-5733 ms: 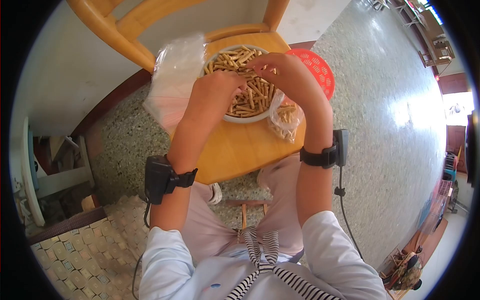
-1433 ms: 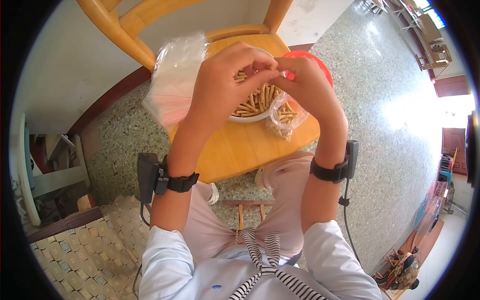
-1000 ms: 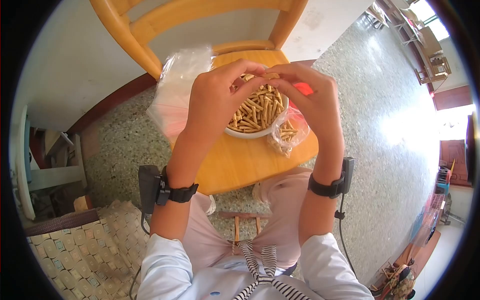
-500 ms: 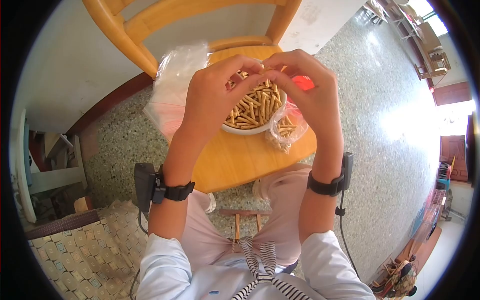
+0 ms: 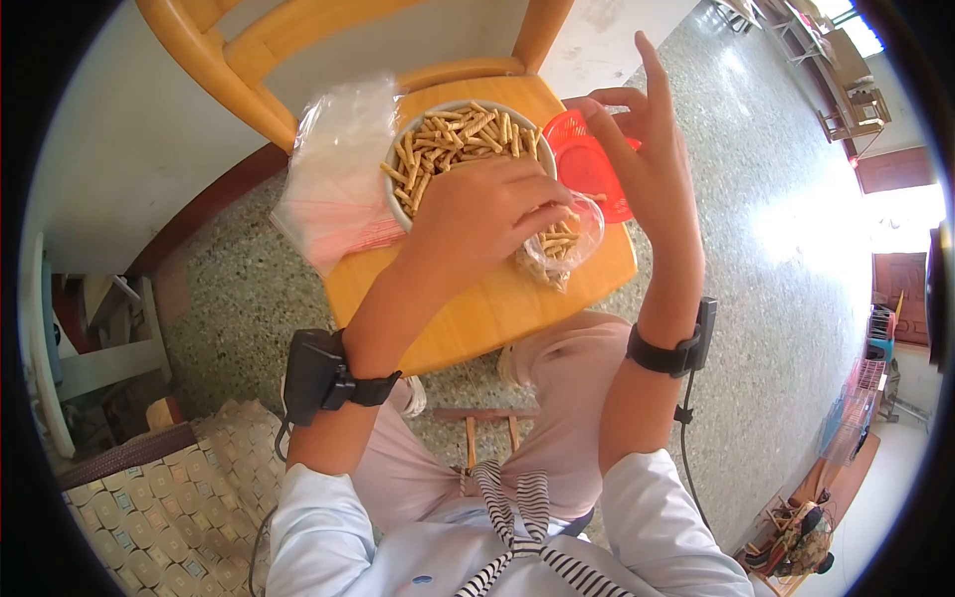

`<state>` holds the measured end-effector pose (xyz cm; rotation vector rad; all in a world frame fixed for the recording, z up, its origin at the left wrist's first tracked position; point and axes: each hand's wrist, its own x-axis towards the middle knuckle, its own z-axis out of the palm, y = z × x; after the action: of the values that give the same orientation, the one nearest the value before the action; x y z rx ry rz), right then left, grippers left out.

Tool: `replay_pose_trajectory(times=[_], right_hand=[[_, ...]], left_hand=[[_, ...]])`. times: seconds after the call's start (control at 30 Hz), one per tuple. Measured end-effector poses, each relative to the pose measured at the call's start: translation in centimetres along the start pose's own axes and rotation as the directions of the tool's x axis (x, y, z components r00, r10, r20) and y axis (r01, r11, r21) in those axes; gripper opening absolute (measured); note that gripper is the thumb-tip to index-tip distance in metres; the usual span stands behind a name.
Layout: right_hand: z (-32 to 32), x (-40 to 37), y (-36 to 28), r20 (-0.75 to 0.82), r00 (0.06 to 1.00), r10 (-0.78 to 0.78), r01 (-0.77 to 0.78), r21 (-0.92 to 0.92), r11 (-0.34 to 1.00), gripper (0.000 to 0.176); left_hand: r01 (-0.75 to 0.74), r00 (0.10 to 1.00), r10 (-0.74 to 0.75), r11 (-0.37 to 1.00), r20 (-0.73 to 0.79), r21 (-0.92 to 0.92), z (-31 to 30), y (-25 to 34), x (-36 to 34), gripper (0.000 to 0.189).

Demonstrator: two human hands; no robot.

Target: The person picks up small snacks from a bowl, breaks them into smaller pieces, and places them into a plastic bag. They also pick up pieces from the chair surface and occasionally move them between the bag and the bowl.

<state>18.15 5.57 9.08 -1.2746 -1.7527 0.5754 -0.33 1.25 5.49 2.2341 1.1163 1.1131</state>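
A white bowl full of short tan sticks stands on the wooden chair seat. My left hand reaches over the bowl's near right side, its fingers closed at the mouth of a small clear bag with several sticks inside. What those fingers hold, if anything, is too small to name. Above the red basket, my right hand is raised with its fingers apart and nothing in them. Flat clear plastic bags lie left of the bowl.
The chair's backrest rises at the top against a wall. A patterned cushion is at the lower left. My knees are just below the seat. A wooden bench with items stands at the far right.
My hands have parted from their meeting point above the bowl. The left came down to the small bag; the right moved right and opened, uncovering the bowl and basket.
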Motion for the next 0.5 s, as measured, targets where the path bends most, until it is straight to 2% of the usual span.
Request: replay_pose_trajectory(times=[0.03, 0.17, 0.23, 0.27, 0.33, 0.37, 0.43, 0.5], right_hand=[[0.0, 0.0, 0.1, -0.009, 1.000, 0.014, -0.014, -0.025, 1.000, 0.078], [-0.1, -0.3, 0.2, 0.006, 0.999, 0.043, -0.043, -0.045, 0.998, 0.077], [0.0, -0.2, -0.2, 0.022, 0.999, 0.039, -0.036, -0.116, 0.993, 0.063], [0.1, -0.2, -0.2, 0.019, 0.999, 0.038, -0.036, -0.117, 0.992, 0.063], [0.3, -0.3, -0.3, 0.121, 0.991, 0.050, -0.035, -0.124, 0.992, 0.044], [0.4, -0.3, -0.5, 0.117, 0.992, 0.050, -0.035, -0.126, 0.991, 0.044], [0.8, -0.4, -0.8, 0.147, 0.987, 0.067, -0.046, -0.138, 0.989, 0.033], [0.9, -0.4, -0.8, 0.156, 0.986, 0.063, -0.042, -0.134, 0.990, 0.031]], left_hand=[[-0.060, 0.997, 0.057, 0.995, 0.043, 0.075, 0.4, 0.0, -0.2, 0.015], [-0.141, 0.987, 0.134, 0.986, 0.085, 0.087, 1.1, -0.2, -0.3, 0.019], [0.112, 0.993, -0.110, 0.992, 0.037, -0.056, 0.2, 0.2, 0.1, 0.021], [0.108, 0.994, -0.106, 0.992, 0.037, -0.057, -0.5, 0.4, 0.4, 0.021], [0.374, 0.908, -0.380, 0.925, 0.177, 0.068, -2.5, 0.3, 0.8, 0.027], [0.370, 0.910, -0.376, 0.927, 0.177, 0.067, -2.7, -0.6, 0.3, 0.027], [0.153, 0.952, -0.231, 0.928, 0.202, 0.339, -2.1, -2.9, -1.3, 0.032], [0.124, 0.939, -0.226, 0.925, 0.258, 0.359, -1.2, -3.9, -1.8, 0.034]])
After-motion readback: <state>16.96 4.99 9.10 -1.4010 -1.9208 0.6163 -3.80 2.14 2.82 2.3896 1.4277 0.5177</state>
